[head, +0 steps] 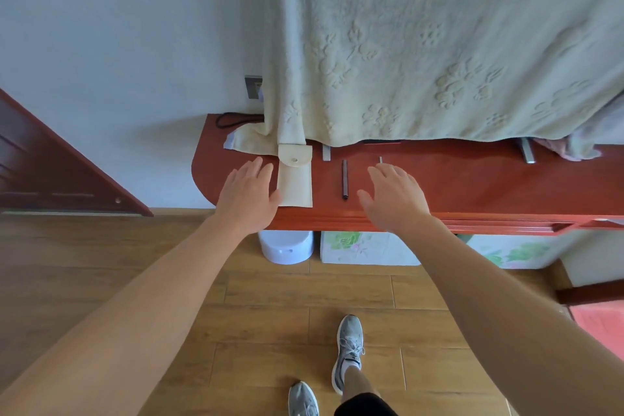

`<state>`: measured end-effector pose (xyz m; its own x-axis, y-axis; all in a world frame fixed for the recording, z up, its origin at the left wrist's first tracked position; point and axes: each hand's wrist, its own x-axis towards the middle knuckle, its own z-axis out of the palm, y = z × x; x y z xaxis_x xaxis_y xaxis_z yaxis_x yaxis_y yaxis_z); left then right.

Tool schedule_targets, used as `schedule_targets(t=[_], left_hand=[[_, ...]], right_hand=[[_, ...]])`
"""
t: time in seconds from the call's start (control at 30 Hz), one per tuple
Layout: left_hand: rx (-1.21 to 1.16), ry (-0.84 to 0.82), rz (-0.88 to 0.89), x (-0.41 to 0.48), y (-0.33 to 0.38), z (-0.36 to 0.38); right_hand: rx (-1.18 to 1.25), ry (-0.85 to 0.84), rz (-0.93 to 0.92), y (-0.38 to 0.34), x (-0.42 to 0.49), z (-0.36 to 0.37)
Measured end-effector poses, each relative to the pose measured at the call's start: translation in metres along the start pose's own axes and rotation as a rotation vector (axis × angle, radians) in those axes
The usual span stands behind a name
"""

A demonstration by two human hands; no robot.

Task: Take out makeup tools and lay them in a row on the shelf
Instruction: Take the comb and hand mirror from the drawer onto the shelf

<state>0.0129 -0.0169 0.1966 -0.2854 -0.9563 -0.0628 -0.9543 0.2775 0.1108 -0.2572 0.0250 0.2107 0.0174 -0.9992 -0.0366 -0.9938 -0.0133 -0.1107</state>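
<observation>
A cream fabric pouch (295, 181) with a snap flap lies on the red wooden shelf (472, 186). My left hand (248, 194) hovers open just left of the pouch, thumb at its edge. A dark slim makeup pencil (344, 178) lies on the shelf right of the pouch. A thin silver tool (380, 159) pokes out beyond the fingers of my right hand (393, 197), which is open and flat over the shelf; the rest of that tool is hidden. Neither hand holds anything.
A pale embossed blanket (439, 44) hangs over the back of the shelf. Grey metal feet (326, 152) (526, 154) stand under it. A black cord (233, 120) lies at the back left. Below the shelf are a white stool (287, 246) and flowered boxes (368, 248).
</observation>
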Motion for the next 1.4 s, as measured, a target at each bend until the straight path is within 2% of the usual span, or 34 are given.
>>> schedule_targets(t=[0.4, 0.7, 0.93, 1.4], left_hand=[[-0.057, 0.107, 0.065, -0.028, 0.029, -0.047], [-0.040, 0.105, 0.103, -0.049, 0.074, -0.073], [-0.005, 0.127, 0.118, -0.052, 0.138, -0.088], [-0.033, 0.135, 0.098, -0.043, 0.327, -0.060]], right_hand=[[0.033, 0.084, 0.075, -0.003, -0.047, -0.039], [0.037, 0.128, 0.100, 0.026, -0.082, -0.071], [0.039, 0.166, 0.102, 0.085, -0.104, -0.093], [0.032, 0.164, 0.101, 0.272, -0.149, -0.109]])
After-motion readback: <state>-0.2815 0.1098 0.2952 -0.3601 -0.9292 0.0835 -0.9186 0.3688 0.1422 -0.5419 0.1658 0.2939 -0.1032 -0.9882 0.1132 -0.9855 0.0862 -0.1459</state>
